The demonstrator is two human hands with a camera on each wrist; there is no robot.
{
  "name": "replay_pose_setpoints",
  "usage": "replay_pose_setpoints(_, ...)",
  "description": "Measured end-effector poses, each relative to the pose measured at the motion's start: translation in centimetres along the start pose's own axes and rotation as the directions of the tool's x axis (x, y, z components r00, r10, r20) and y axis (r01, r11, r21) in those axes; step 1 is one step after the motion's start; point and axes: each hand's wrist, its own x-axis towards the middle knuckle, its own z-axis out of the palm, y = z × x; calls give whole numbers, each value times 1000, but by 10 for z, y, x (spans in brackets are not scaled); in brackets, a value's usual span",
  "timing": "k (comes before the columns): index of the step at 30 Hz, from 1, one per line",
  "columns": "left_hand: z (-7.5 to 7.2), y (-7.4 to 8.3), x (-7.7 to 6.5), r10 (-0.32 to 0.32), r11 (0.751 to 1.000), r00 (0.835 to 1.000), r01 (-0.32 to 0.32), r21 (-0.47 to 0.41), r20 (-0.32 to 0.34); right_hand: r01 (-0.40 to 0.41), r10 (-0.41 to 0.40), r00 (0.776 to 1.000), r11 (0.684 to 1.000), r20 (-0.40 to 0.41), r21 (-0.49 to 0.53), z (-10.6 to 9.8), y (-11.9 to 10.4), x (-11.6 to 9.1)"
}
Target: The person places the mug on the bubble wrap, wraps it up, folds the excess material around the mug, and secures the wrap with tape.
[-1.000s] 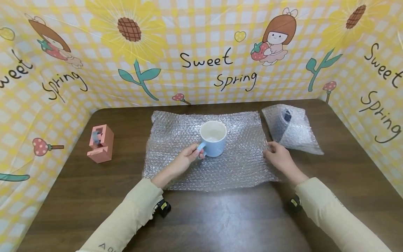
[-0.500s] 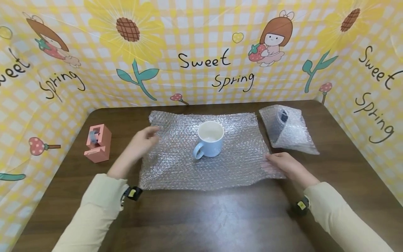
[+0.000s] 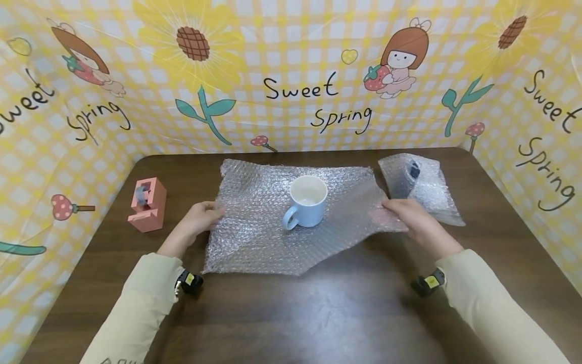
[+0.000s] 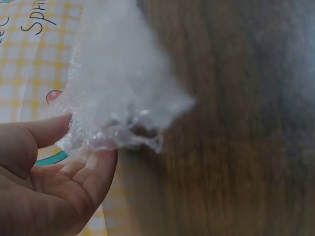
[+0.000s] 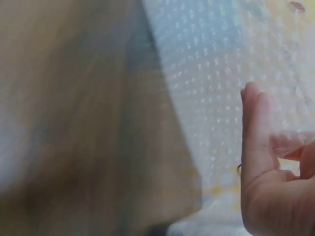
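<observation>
A light blue mug (image 3: 309, 208) with a white inside stands upright on a sheet of bubble wrap (image 3: 247, 230), its handle toward the near left. My right hand (image 3: 416, 215) grips the sheet's right edge and holds that side raised off the table. In the right wrist view, straight fingers (image 5: 256, 132) lie along the clear wrap (image 5: 211, 83). At the sheet's left edge, my left hand (image 3: 196, 220) pinches the wrap. The left wrist view shows the thumb (image 4: 51, 130) above the wrap's edge (image 4: 113, 123) and fingers beneath it.
A pink tape dispenser (image 3: 150, 207) stands on the left of the brown wooden table (image 3: 318, 323). Back right, close to the right hand, lies a bubble-wrapped bundle (image 3: 418, 184) with something dark inside. A yellow checked cloth (image 3: 300, 60) walls the back and sides.
My left hand has let go of the mug's handle and moved left to the wrap's left edge. The right hand has lifted the sheet's near right side. The mug stays put.
</observation>
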Motion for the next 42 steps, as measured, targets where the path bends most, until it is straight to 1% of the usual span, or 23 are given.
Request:
replay_pose_setpoints(3, 0, 0, 1, -4, 1000, 999, 4, 3, -40, 38, -43, 998, 991, 43, 125, 10, -15, 3)
replay_pose_setpoints(5, -1, 0, 2, -8, 1000, 999, 8, 4, -54, 55, -66, 996, 983, 55, 178, 18, -24, 6)
replay_pose_setpoints(9, -3, 0, 2, -15, 1000, 998, 16, 14, -59, 79, -88, 996, 964, 24, 253, 37, -39, 17)
replay_pose_setpoints(11, -5, 0, 1, -13, 1000, 998, 14, 20, -57, 78, -84, 996, 951, 10, 298, 47, -44, 24)
replay_pose_setpoints(16, -5, 2, 0, -10, 1000, 999, 11, 19, -47, 34, -45, 999, 890, 13, 455, 66, -53, 38)
replay_pose_setpoints(17, -4, 2, 0, -12, 1000, 999, 12, 14, -44, 24, -33, 999, 881, 11, 473, 69, -55, 40)
replay_pose_setpoints(19, -4, 3, -1, -13, 1000, 999, 14, 17, -40, 18, -19, 1000, 874, -2, 486, 76, -58, 43)
replay_pose_setpoints(20, -4, 3, -1, -15, 1000, 999, 15, 17, -39, 20, -17, 1000, 876, -12, 483, 79, -59, 44)
replay_pose_setpoints(21, -4, 2, -1, -17, 1000, 999, 17, 17, -40, 27, -17, 1000, 885, -25, 465, 82, -60, 46)
replay_pose_setpoints(23, -4, 1, 0, -17, 1000, 999, 18, 22, -42, 42, -26, 999, 912, -46, 408, 87, -61, 47)
replay_pose_setpoints(25, -4, 1, 0, -18, 1000, 999, 18, 21, -42, 70, -53, 997, 939, -57, 336, 91, -60, 49)
replay_pose_setpoints(27, -6, 0, 1, -21, 1000, 999, 21, 22, -33, 99, -87, 994, 966, -62, 239, 94, -59, 50)
replay_pose_setpoints(29, -8, -1, 2, -21, 1000, 1000, 21, 17, -16, 133, -126, 990, 982, -59, 135, 96, -58, 49)
replay_pose_setpoints(31, -10, -2, 4, -20, 1000, 1000, 20, 5, 9, 168, -167, 984, 986, -56, 15, 99, -57, 48)
replay_pose_setpoints(32, -12, -3, 5, -20, 1000, 1000, 20, -4, 24, 186, -189, 981, 981, -54, -53, 100, -57, 48)
replay_pose_setpoints(34, -14, -4, 7, -19, 999, 998, 22, -37, 57, 217, -232, 971, 954, -51, -207, 102, -56, 46)
replay_pose_setpoints(35, -16, -4, 9, -15, 999, 997, 19, -50, 73, 234, -256, 966, 931, -45, -279, 103, -56, 45)
replay_pose_setpoints(36, -17, -3, 10, -12, 998, 996, 18, -66, 88, 253, -284, 958, 901, -37, -354, 103, -56, 45)
replay_pose_setpoints(38, -19, -1, 13, -9, 996, 994, 19, -93, 109, 302, -349, 937, 826, -12, -475, 105, -55, 43)
replay_pose_setpoints(40, -20, 3, 16, -6, 994, 993, 17, -104, 114, 359, -415, 909, 740, 34, -568, 107, -54, 41)
replay_pose_setpoints(42, -20, 8, 18, -7, 993, 994, 20, -113, 107, 416, -477, 873, 621, 101, -664, 109, -52, 40)
